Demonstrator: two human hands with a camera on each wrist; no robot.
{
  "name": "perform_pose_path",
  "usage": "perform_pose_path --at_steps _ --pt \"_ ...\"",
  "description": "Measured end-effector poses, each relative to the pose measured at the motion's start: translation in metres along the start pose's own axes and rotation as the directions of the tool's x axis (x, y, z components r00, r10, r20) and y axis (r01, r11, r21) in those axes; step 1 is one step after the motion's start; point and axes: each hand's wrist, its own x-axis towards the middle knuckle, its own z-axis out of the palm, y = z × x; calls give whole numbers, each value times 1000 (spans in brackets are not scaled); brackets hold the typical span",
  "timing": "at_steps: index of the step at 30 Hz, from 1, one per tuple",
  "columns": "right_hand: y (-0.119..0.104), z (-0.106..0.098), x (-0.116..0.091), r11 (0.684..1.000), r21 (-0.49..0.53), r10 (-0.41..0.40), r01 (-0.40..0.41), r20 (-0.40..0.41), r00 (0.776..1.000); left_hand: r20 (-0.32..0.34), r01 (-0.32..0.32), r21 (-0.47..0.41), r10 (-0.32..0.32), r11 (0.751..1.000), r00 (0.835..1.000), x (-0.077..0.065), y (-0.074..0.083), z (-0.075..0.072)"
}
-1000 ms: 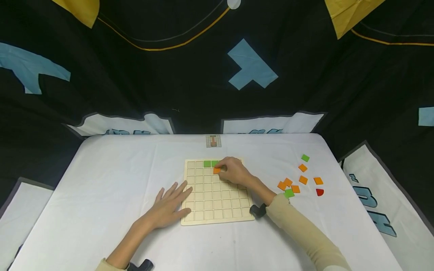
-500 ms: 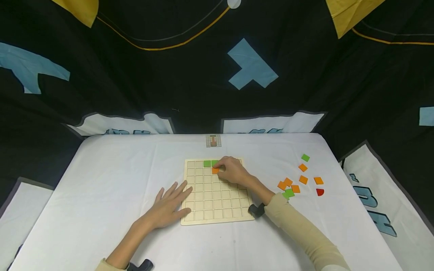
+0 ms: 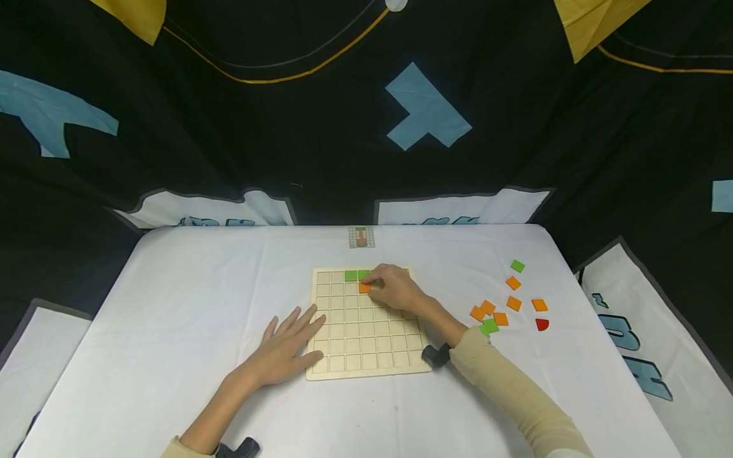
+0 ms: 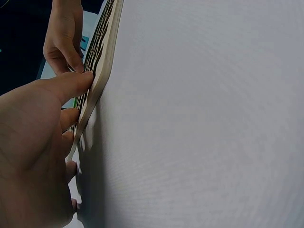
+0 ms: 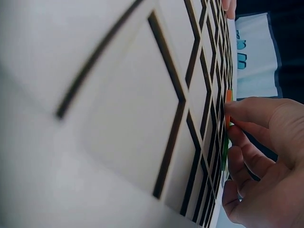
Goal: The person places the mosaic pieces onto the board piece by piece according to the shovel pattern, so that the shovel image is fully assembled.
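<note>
A pale wooden grid board (image 3: 352,346) lies on the table in the head view. Two green square tiles (image 3: 351,276) sit side by side in its far row. Just below them, my right hand (image 3: 395,289) pinches an orange square tile (image 3: 364,288) against the board; in the right wrist view, thumb and fingertips meet at this orange tile (image 5: 228,102). My left hand (image 3: 286,353) rests with spread fingers on the board's left edge. In the left wrist view, the thumb of my left hand (image 4: 38,123) touches the board's rim (image 4: 105,61).
Right of the board lie several loose orange tiles (image 3: 514,304), green tiles (image 3: 518,266) and a red rounded piece (image 3: 542,325). A small card with a grid picture (image 3: 361,238) lies at the table's far edge. Black printed cloth (image 3: 258,140) hangs behind the white-covered table (image 3: 189,305).
The orange tile has shifted slightly left under my right fingers and now lines up beneath a green tile. My left hand has stayed in place.
</note>
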Motion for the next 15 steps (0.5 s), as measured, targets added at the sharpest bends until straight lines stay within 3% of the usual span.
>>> perform_pose_path --at_steps 7,15 --pt "4 -9 -8 999 33 -4 5 -20 1000 4 4 -8 -4 1000 1000 1 0 0" --pt "13 -35 -29 987 142 80 -70 -66 995 3 6 11 -6 1000 1000 1 0 0"
